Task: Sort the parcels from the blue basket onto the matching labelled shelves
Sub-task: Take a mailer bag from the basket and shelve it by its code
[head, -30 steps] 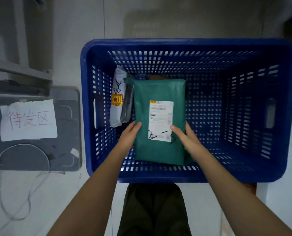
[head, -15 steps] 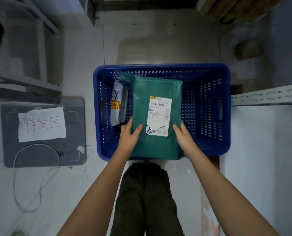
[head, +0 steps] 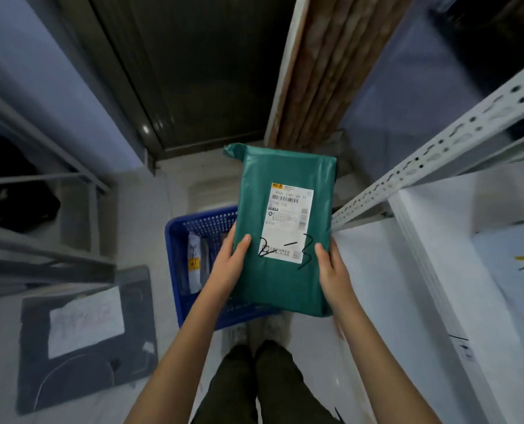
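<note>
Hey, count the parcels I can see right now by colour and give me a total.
Green parcel, held in both hands: 1
White parcel, in the blue basket: 1
Total: 2. The held parcel hides part of the basket, so there may be more.

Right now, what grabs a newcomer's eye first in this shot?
The green parcel, held up at centre frame by the left hand and right hand, one on each side edge, thumbs on its face. Its white shipping label carries a black handwritten "2-3". Below and left, the blue basket on the floor holds a white parcel.
</note>
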The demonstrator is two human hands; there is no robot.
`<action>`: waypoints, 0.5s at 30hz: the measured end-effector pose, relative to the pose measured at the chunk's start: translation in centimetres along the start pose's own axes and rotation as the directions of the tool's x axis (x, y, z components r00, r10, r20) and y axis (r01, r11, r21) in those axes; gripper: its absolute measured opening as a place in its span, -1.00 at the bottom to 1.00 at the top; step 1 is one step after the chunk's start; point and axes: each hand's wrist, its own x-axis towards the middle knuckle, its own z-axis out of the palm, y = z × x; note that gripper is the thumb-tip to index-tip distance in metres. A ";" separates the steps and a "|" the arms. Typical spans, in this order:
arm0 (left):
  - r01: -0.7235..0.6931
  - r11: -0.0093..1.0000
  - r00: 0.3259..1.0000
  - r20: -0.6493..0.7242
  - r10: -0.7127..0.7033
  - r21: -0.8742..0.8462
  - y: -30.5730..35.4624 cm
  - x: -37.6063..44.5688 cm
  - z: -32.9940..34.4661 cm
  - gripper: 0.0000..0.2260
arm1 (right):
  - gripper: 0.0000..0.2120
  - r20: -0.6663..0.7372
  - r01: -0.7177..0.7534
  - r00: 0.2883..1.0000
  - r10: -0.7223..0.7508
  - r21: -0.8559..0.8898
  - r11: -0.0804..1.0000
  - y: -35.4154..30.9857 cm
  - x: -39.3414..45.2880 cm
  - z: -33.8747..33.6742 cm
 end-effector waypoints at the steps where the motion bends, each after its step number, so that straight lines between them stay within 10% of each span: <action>1: -0.018 1.000 1.000 0.012 0.018 -0.011 1.3 -0.9 0.5 -0.56 | -0.58 -0.034 0.029 0.999 -0.028 0.010 1.000 -0.9 -0.9 -0.7; 15: -0.321 0.947 0.932 0.171 0.319 -0.015 9.9 -10.6 5.4 -0.52 | -0.58 -0.291 0.250 0.938 -0.190 0.186 0.950 -8.8 -10.3 -8.2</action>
